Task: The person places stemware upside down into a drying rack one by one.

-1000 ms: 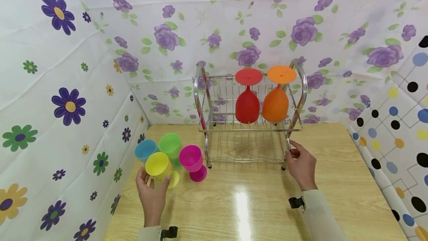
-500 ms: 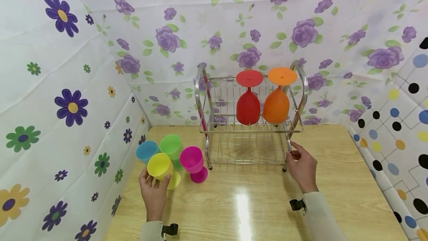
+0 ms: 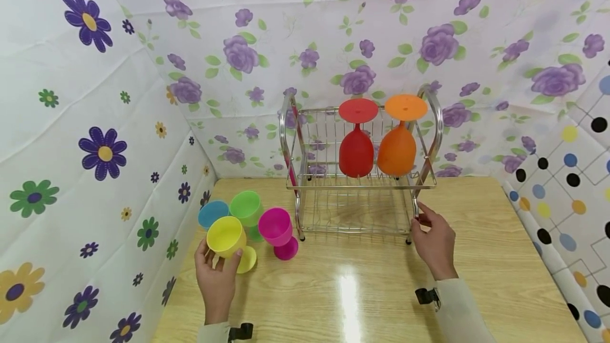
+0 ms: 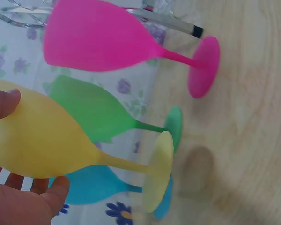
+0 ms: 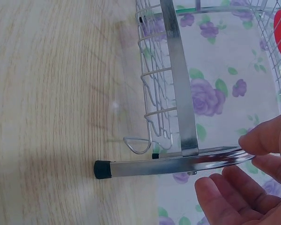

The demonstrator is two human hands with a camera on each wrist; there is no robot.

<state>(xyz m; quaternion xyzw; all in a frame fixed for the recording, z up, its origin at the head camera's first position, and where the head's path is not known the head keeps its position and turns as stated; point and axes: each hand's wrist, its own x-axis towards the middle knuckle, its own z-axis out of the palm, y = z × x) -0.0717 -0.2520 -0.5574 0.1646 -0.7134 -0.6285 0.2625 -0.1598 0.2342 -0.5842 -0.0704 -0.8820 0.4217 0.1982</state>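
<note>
My left hand [image 3: 216, 282] grips the yellow plastic goblet [image 3: 226, 236] by its bowl, thumb on one side and fingers on the other. In the left wrist view, the foot of the yellow goblet [image 4: 158, 171] stands apart from a shadow on the table. Close behind it are a blue goblet [image 3: 212, 213] and a green goblet [image 3: 245, 207], with a magenta goblet [image 3: 276, 226] to the right. My right hand [image 3: 434, 243] pinches the right front leg of the metal dish rack [image 3: 357, 187] between thumb and index finger; the leg [image 5: 215, 159] shows in the right wrist view.
Upside down on the rack's upper tier rest a red goblet [image 3: 356, 152] and an orange goblet [image 3: 397, 151]. The lower tier [image 3: 352, 229] is wire too. Flowered cloth [image 3: 257, 68] hangs behind the wooden table [image 3: 314, 300], with patterned cloth at both sides.
My left hand has closed more firmly on the yellow goblet, which has risen slightly and shifted away from the blue one. The right hand keeps its hold on the rack leg.
</note>
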